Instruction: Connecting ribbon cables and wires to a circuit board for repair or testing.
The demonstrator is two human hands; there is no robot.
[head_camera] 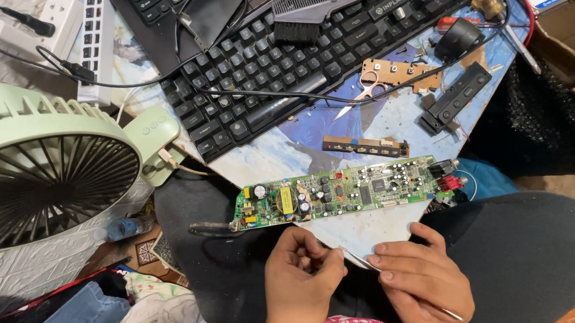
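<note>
both hands [364,281] pinch thin wire [356,258] below circuit board [347,192]

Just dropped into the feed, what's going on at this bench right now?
A person sits at a cluttered work table with both bare hands low in front of them. The left hand and right hand pinch a thin, pale strip between them; what it is cannot be told. Just above the hands a long green circuit board lies flat at the table's edge, untouched. Farther back are a black keyboard, small scissors and a narrow brown board. A pale green fan stands off to one side.
</note>
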